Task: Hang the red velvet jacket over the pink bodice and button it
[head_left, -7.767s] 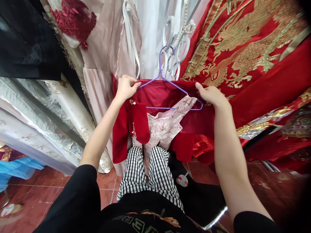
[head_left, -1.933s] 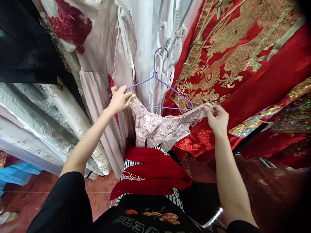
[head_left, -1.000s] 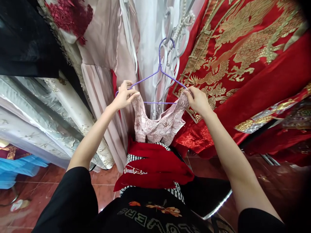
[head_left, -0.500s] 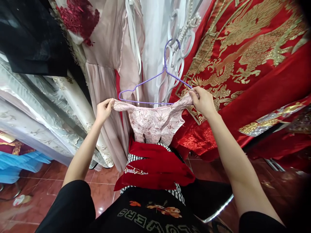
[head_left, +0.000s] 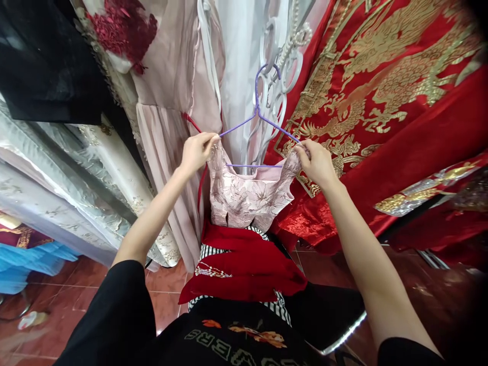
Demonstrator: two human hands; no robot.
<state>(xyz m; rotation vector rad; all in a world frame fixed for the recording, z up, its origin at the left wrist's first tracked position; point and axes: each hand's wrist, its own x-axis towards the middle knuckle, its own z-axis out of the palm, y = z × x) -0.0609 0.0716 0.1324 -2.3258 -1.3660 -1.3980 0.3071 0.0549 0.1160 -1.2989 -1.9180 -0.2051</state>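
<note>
A pale pink floral garment (head_left: pixel 247 195) hangs on a purple hanger (head_left: pixel 257 113), its two shoulder straps over the hanger's arms. My left hand (head_left: pixel 199 152) pinches the left strap at the hanger's end. On the other side my right hand (head_left: pixel 315 161) grips the right strap where it meets the hanger. The hanger's hook points up in front of a white scrolled stand. Its lower bar shows across the garment's neckline. Below, the garment's lower edge meets a dark red cloth (head_left: pixel 247 264) on my lap.
Pink gowns (head_left: pixel 163 81) and pale lace gowns (head_left: pixel 114 168) hang at the left, with a black garment (head_left: pixel 49 66) above them. Red and gold embroidered garments (head_left: pixel 381 101) fill the right. A roll of tape (head_left: pixel 32 319) lies on the red tiled floor (head_left: pixel 64 315).
My left hand has moved right and up with the left strap, which now sits over the hanger's left end. My right hand has barely moved.
</note>
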